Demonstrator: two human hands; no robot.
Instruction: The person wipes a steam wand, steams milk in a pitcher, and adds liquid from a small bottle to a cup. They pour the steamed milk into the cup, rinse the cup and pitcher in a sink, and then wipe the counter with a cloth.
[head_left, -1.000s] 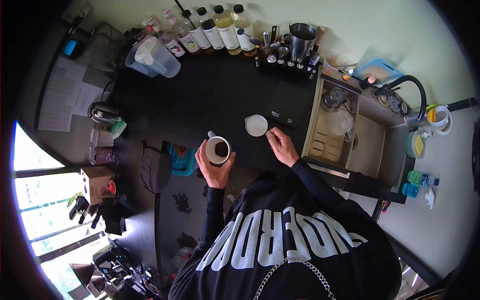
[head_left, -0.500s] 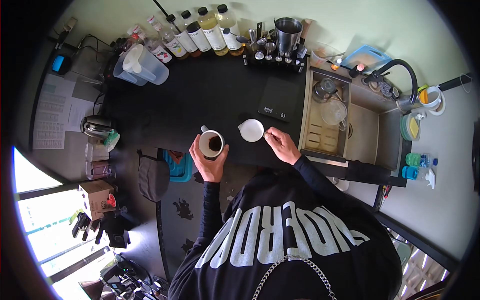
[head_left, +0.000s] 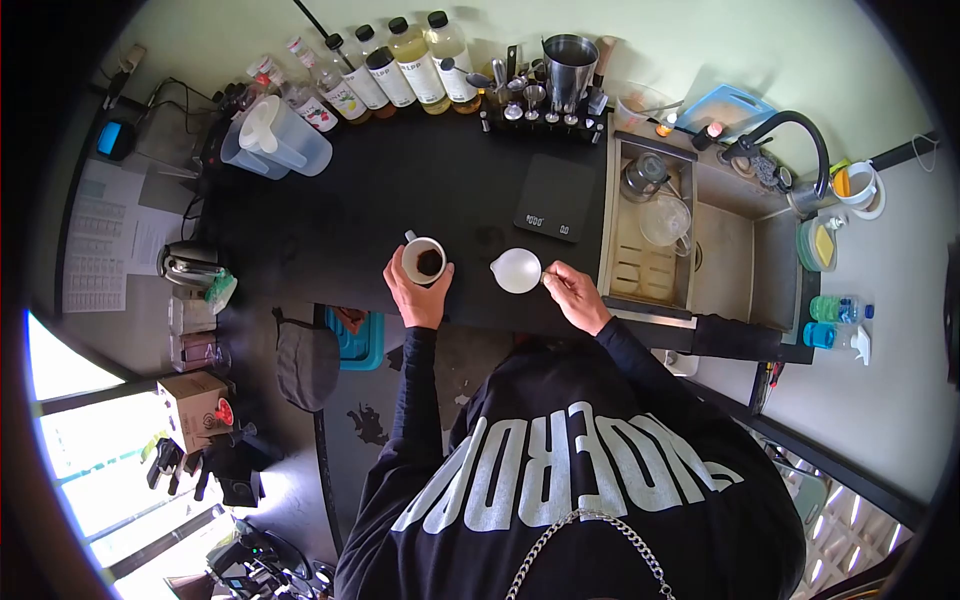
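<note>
My left hand (head_left: 416,299) is wrapped round the body of a white mug (head_left: 408,262), whose handle points away from me. Dark brown contents (head_left: 429,262) show at the bottom of the mug. To the right, my right hand (head_left: 575,296) grips the short handle of a small white jug (head_left: 517,270) with a pouring lip on its left side. The jug's inside looks all white. A gap of dark counter separates the two vessels. Just beyond the jug lies a flat black scale (head_left: 553,198) with a lit display.
The black counter (head_left: 400,180) runs to a back row of bottles (head_left: 418,65) and a rack of bar tools (head_left: 540,115). Clear plastic jugs (head_left: 285,140) stand at the back left. A sink (head_left: 735,240) with a black tap (head_left: 815,140) and glassware is on the right.
My left hand has moved the mug a little away from me, and the mug's opening looks rounder. The jug in my right hand has shifted slightly right and closer to me.
</note>
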